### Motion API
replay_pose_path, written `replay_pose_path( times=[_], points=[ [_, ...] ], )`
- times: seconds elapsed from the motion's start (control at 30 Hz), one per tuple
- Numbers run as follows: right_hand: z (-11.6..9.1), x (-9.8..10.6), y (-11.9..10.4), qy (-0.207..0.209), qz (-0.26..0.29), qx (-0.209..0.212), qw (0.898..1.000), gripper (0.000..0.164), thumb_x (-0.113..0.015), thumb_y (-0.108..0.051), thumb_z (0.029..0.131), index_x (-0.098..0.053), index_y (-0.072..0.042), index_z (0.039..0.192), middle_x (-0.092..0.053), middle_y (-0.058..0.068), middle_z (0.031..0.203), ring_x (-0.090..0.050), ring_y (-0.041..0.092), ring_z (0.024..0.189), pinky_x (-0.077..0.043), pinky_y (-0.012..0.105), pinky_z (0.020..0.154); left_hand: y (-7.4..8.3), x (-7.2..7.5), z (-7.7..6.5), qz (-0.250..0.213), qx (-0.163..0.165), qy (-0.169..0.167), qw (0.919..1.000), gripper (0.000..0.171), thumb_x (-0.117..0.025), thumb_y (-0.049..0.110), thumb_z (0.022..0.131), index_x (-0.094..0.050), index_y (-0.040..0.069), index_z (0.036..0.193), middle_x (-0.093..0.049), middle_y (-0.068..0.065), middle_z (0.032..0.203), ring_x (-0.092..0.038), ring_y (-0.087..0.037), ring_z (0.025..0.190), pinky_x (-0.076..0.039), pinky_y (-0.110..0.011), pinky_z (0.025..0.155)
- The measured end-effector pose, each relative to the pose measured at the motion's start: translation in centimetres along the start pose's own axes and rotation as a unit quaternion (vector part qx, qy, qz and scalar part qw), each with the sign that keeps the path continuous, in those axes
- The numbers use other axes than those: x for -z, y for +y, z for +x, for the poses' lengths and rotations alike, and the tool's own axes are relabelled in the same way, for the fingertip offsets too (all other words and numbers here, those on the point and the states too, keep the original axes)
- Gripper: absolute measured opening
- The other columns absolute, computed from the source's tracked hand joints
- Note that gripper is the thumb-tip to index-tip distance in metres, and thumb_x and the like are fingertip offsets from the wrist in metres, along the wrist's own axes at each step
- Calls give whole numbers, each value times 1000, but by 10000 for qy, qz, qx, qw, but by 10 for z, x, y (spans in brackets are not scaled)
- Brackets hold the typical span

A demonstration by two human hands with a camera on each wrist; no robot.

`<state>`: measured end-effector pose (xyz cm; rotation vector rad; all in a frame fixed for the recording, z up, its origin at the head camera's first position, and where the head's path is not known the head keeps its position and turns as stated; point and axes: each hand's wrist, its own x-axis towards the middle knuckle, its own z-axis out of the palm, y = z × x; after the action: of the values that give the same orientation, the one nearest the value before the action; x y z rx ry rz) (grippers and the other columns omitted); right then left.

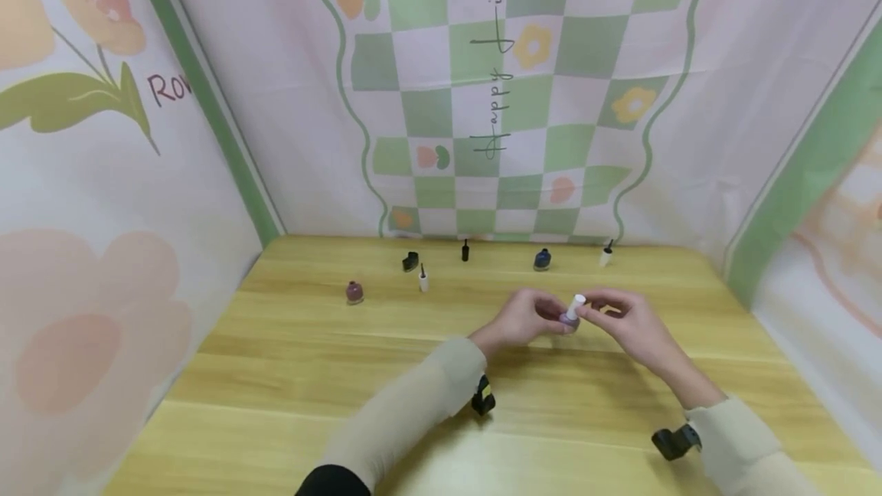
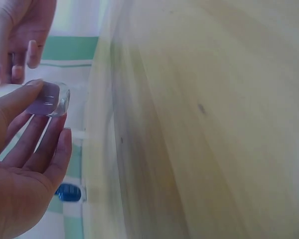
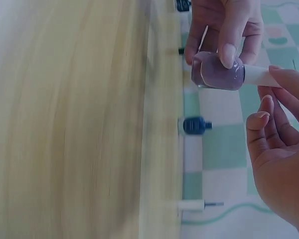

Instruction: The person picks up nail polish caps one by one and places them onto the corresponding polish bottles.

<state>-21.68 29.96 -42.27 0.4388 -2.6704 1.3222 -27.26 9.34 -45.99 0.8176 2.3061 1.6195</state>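
Observation:
My left hand (image 1: 525,318) pinches a small glass nail polish bottle (image 3: 219,73) of purple polish between thumb and fingers, just above the table. Its tall white cap (image 3: 258,76) sits on the bottle's neck, and my right hand (image 1: 630,321) pinches that cap between thumb and forefinger. In the right wrist view the bottle and cap lie in one line. The left wrist view shows the bottle's clear base (image 2: 63,99) pointing away from the left palm. Whether the cap is screwed tight cannot be told.
Behind the hands stand an uncapped blue bottle (image 1: 542,259) and a white brush cap (image 1: 606,255), brush up. Farther left are a maroon bottle (image 1: 354,293), a dark bottle (image 1: 409,261), another white brush cap (image 1: 423,280) and a black one (image 1: 465,252). Printed cloth (image 1: 475,98) hangs behind the wooden table.

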Motion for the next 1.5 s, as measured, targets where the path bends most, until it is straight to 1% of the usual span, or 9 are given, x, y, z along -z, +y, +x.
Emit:
replay_pose_path(
  times=[0.1, 0.23, 0.4, 0.53, 0.73, 1.0, 1.27, 1.4, 1.5],
  points=[
    [0, 7, 4, 75, -161, -21, 9998, 36, -69, -29, 100, -69, -3, 125, -73, 13, 117, -64, 1, 99, -51, 12, 84, 3, -10, 9, 6, 57, 74, 10000, 19, -86, 11, 83, -78, 12, 100, -74, 11, 88, -67, 0, 79, -56, -17, 73],
    [-6, 21, 15, 245, -398, 39, 9989, 34, -71, -24, 99, -69, -3, 126, -72, 14, 115, -60, -5, 98, -47, 7, 83, 10, -30, 22, 60, 148, 140, 9998, 21, -87, 9, 82, -78, 11, 101, -75, 9, 88, -65, 3, 76, -54, -13, 72],
    [-18, 42, 31, 366, -592, -4, 9976, 32, -71, -20, 99, -69, -1, 125, -73, 0, 109, -57, -9, 97, -45, 4, 81, 20, -56, 36, 181, 241, 89, 9995, 22, -86, 9, 82, -78, 11, 102, -76, 9, 88, -63, 6, 74, -52, -10, 70],
    [-23, 54, 40, 397, -522, -167, 9977, 35, -72, -20, 98, -67, 1, 125, -72, -11, 107, -58, -9, 98, -44, 3, 80, 24, -72, 45, 406, 278, 170, 9986, 23, -86, 10, 83, -78, 14, 104, -76, 11, 90, -62, 8, 74, -50, -8, 69],
    [-33, 72, 49, 650, -604, -226, 9958, 34, -72, -21, 98, -68, 1, 124, -71, -21, 103, -57, -12, 97, -42, 2, 78, 37, -93, 54, 615, 312, 317, 9971, 24, -85, 13, 84, -78, 17, 107, -75, 13, 92, -60, 9, 75, -48, -7, 66],
    [-36, 78, 56, 790, -766, -254, 9936, 36, -75, -21, 96, -68, 2, 122, -73, -17, 101, -56, -15, 93, -43, 3, 76, 40, -103, 56, 412, 514, 449, 9968, 23, -83, 9, 86, -79, 15, 107, -76, 10, 96, -62, 6, 78, -49, -9, 66],
    [-36, 73, 63, 770, -873, -314, 9927, 36, -74, -23, 96, -68, 1, 123, -71, -17, 104, -54, -15, 94, -42, 2, 78, 33, -109, 58, 593, 584, 449, 9955, 25, -85, 9, 84, -79, 17, 107, -76, 12, 96, -63, 6, 80, -48, -8, 72],
    [-37, 73, 64, 760, -917, -371, 9922, 37, -74, -26, 97, -69, 0, 122, -71, -12, 105, -54, -15, 94, -42, 3, 78, 30, -111, 60, 611, 633, 411, 9953, 23, -84, 10, 85, -79, 16, 107, -76, 12, 96, -63, 6, 80, -48, -9, 74],
    [-38, 73, 66, 786, -932, -394, 9917, 36, -74, -26, 97, -70, 0, 122, -71, -12, 106, -54, -14, 93, -43, 3, 77, 28, -113, 61, 673, 637, 367, 9950, 22, -84, 12, 86, -79, 17, 107, -76, 13, 95, -62, 7, 79, -47, -8, 74]
  ],
)
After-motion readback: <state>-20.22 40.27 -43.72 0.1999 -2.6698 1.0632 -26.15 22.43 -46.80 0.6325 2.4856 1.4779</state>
